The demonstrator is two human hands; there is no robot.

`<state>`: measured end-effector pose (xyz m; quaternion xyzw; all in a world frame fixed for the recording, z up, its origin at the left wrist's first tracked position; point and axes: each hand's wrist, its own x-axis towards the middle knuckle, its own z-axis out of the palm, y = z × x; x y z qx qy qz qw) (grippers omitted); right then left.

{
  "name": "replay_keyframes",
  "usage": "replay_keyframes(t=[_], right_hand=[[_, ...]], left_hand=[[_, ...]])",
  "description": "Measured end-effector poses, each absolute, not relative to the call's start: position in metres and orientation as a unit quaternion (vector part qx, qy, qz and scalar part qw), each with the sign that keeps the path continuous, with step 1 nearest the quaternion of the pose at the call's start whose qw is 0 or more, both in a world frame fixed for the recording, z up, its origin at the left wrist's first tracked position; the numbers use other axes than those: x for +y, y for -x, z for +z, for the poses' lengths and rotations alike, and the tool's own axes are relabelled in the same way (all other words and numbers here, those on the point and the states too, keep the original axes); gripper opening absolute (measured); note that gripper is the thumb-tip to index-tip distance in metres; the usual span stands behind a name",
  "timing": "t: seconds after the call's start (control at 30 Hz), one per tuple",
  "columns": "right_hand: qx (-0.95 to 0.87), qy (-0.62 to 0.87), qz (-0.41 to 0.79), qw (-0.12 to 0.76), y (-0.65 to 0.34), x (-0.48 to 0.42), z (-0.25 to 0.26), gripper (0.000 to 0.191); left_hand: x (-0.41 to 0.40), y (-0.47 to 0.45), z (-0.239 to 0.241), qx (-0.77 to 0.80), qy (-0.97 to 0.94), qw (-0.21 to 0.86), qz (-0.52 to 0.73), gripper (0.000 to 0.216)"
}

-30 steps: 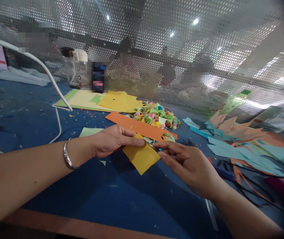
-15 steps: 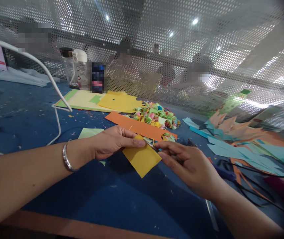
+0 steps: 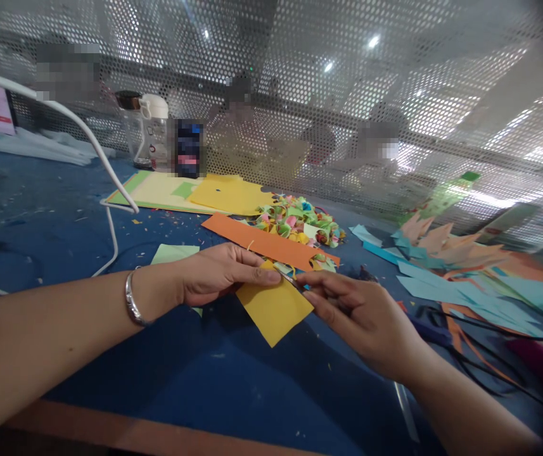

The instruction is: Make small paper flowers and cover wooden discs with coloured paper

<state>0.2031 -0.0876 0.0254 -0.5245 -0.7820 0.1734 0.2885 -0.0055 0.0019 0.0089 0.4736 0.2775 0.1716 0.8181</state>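
My left hand point(image 3: 218, 273), with a silver bracelet on its wrist, pinches the top edge of a small yellow paper piece point(image 3: 275, 309) held just above the blue table. My right hand point(image 3: 361, 316) has its fingers curled at the paper's right corner, around something thin I cannot make out. Just behind the hands lies an orange paper strip point(image 3: 264, 242), and beyond it a pile of small curled coloured paper bits point(image 3: 300, 220).
Yellow and green sheets point(image 3: 195, 192) lie at the back left by a water bottle point(image 3: 150, 132). A white cable point(image 3: 104, 183) crosses the left side. Cut blue and orange paper scraps point(image 3: 466, 272) cover the right. A perforated metal screen point(image 3: 395, 95) stands behind, with people beyond.
The yellow paper has shifted slightly to the right between my hands. Otherwise little has moved.
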Motion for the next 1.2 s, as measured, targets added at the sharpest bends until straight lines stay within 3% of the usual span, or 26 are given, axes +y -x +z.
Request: replay_keyframes(t=[1.2], right_hand=[[-0.793, 0.504, 0.186, 0.286, -0.2033, -0.0874, 0.0233, 0.028]], left_hand=[[0.0008, 0.0057, 0.0113, 0.283, -0.476, 0.821, 0.136, 0.019]])
